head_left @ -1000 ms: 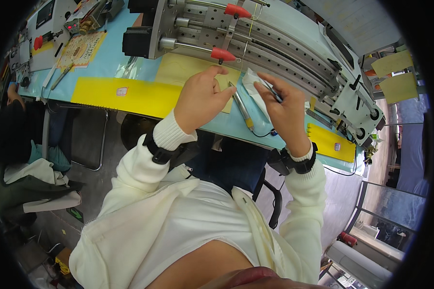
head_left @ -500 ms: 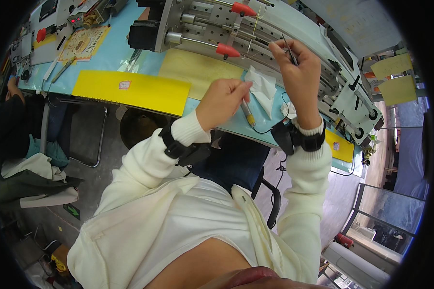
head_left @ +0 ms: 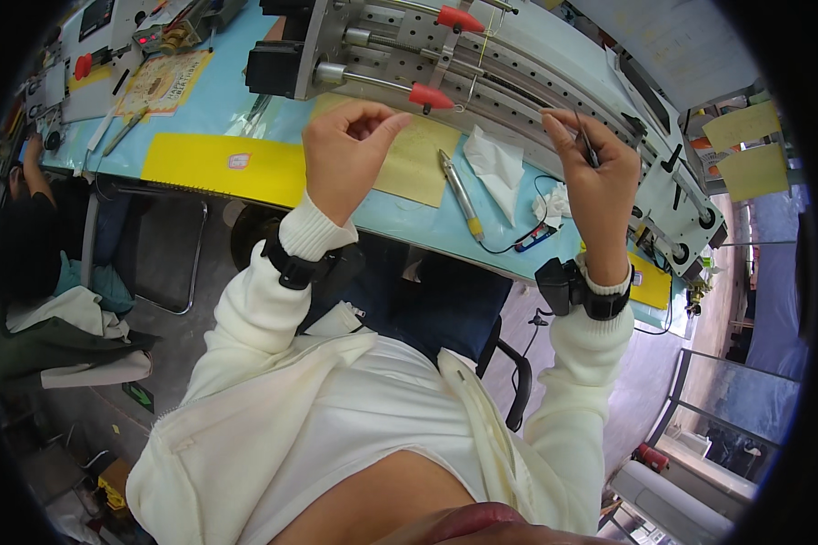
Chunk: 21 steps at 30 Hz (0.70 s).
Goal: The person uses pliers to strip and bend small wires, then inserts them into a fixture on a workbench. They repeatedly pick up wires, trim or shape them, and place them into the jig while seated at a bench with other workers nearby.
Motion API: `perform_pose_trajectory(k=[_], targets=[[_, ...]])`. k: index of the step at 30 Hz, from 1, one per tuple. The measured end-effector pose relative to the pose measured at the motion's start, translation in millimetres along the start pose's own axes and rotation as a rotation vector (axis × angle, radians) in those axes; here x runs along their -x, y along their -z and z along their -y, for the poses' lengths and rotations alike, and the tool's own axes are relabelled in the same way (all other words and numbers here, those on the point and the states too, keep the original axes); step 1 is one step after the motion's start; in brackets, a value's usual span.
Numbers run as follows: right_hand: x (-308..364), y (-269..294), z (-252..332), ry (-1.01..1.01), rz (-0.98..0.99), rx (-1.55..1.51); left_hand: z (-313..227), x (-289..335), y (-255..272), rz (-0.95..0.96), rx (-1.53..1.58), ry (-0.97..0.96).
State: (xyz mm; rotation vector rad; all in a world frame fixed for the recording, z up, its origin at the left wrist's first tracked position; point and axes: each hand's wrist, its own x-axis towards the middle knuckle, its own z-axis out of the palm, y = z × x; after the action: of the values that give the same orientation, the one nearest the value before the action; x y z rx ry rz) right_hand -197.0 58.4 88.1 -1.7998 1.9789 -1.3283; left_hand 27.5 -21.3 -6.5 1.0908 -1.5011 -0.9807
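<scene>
My right hand (head_left: 600,163) is closed around dark slim tweezers (head_left: 584,134), held above the front rail of a long metal machine (head_left: 509,104). To the left, my left hand (head_left: 344,150) hovers over a yellow paper sheet (head_left: 420,163). Its fingers are curled in a pinch, and anything between them is too small to make out. Between the hands, two red cone-shaped tips (head_left: 430,96) sit on the machine's rods, with a thin yellowish thread or wire (head_left: 483,45) running near them. A silver pen-shaped tool with a yellow end (head_left: 462,194) lies on the blue table.
A crumpled white tissue (head_left: 494,165) lies beside the pen-shaped tool, whose cable trails right past another tissue wad (head_left: 555,202). At left are a yellow notebook (head_left: 218,173), a printed card (head_left: 162,84) and a small device (head_left: 159,39). Another person's arm (head_left: 34,168) shows at far left.
My left hand has moved left and up, away from the pen-shaped tool, which now shows fully. My right hand has shifted right and slightly down, still holding the tweezers.
</scene>
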Motion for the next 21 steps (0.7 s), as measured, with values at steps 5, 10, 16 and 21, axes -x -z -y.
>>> perform_pose_trajectory(k=[5, 10, 16, 21], targets=[[17, -2, 20, 0.045, 0.002, -0.069, -25, -27, -23, -0.164, -0.355, -0.603], [43, 18, 29, 0.057, -0.022, -0.094, -38, -23, -19, -0.036, -0.03, -0.388], [82, 28, 14, -0.056, 0.03, -0.065, -37, 9, 60, 0.011, 0.389, -0.174], [120, 10, -4, -0.212, 0.176, -0.068, -13, 40, 120, -0.052, 0.32, 0.008]])
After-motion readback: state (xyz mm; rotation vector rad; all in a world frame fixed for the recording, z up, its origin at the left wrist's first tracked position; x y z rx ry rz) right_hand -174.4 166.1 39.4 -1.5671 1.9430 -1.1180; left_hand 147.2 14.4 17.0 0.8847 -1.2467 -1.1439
